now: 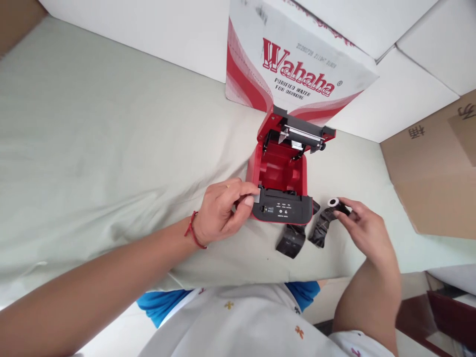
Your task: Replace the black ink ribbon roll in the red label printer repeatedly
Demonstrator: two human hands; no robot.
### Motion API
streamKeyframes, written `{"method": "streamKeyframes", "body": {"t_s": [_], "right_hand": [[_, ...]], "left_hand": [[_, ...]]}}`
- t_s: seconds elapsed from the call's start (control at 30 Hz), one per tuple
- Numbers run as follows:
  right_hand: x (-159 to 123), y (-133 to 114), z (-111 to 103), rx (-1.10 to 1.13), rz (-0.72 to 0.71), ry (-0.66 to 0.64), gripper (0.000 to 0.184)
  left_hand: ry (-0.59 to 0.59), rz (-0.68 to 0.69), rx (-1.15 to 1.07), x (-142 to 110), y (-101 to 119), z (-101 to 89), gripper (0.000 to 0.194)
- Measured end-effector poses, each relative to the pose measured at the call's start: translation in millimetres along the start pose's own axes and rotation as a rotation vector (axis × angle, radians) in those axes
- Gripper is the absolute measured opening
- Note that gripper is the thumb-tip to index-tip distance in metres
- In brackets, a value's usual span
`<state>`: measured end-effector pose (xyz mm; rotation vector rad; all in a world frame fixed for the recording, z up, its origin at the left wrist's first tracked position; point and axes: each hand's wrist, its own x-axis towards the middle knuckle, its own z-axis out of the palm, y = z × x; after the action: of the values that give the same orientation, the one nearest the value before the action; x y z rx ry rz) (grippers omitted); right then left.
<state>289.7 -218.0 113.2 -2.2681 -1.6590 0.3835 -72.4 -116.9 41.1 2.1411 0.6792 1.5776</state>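
A red and black label printer [280, 168] stands on the cloth with its lid [297, 130] raised and its red paper bay bare. My left hand [225, 208] is closed at the printer's front left corner, thumb and index finger pinching a small grey tab [256, 197] there. To the right of the printer, my right hand [368, 230] grips a small roll [333, 203] with a white core and a dark outer layer. A black crinkled strip [320, 229] hangs from that roll down to the cloth. Another black strip [292, 242] lies just in front of the printer.
Behind the printer stands a white and red Wahaha water carton [297, 64]. White boxes [148, 34] line the back, and a brown cardboard box [435, 168] is at the right. Pale green cloth [92, 134] covers the surface, whose front edge lies near my body.
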Motion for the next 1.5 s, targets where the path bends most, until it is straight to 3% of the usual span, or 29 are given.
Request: {"method": "streamKeyframes", "body": {"t_s": [0.1,0.17,0.3,0.4,0.47,0.6,0.73,0.83,0.97,1.13,1.33,1.5], "right_hand": [[-8.9,-25.5,-35.0,0.067,-0.098,-0.022,0.043],[-7.2,-41.9,-47.1,0.013,-0.219,-0.019,0.036],[10.2,-70.4,-27.3,-0.181,-0.421,-0.102,0.033],[18.2,-87.0,-4.3,-0.246,-0.459,-0.187,0.034],[16.8,-94.1,-3.0,-0.24,-0.484,-0.187,0.034],[3.5,-104.3,-35.0,-0.134,-0.533,-0.088,0.029],[-3.2,-125.2,-60.6,-0.04,-0.522,-0.074,0.031],[10.5,-143.2,-47.8,-0.051,-0.586,-0.108,0.032],[42.1,-159.3,-5.6,-0.131,-0.665,-0.169,0.038],[60.4,-180.1,21.8,-0.31,-0.558,-0.18,0.044],[60.9,-197.2,26.8,-0.408,-0.494,-0.188,0.042],[64.7,-193.8,38.6,-0.376,-0.474,-0.135,0.041]], "left_hand": [[-0.011,0.008,0.011,0.0,-0.4,-0.2,0.015],[-0.028,-0.001,0.026,-0.2,-0.5,-0.7,0.015],[-0.044,0.005,0.038,-0.4,-0.7,-1.8,0.014],[-0.048,0.001,0.031,-0.2,-0.2,-2.2,0.014],[-0.043,-0.001,0.034,0.1,0.7,-2.3,0.014],[-0.036,0.031,0.065,1.3,3.1,-2.6,0.014],[-0.027,0.073,0.083,2.6,4.2,-3.1,0.019],[-0.028,0.078,0.094,2.8,3.9,-3.7,0.019],[-0.02,0.093,0.147,1.4,3.0,-3.7,0.022],[0.14,0.244,0.313,-4.8,7.7,-0.2,0.025],[-0.067,0.347,0.29,-9.5,25.2,5.3,0.035],[-0.09,0.364,0.255,-6.4,31.0,6.4,0.024]]}}
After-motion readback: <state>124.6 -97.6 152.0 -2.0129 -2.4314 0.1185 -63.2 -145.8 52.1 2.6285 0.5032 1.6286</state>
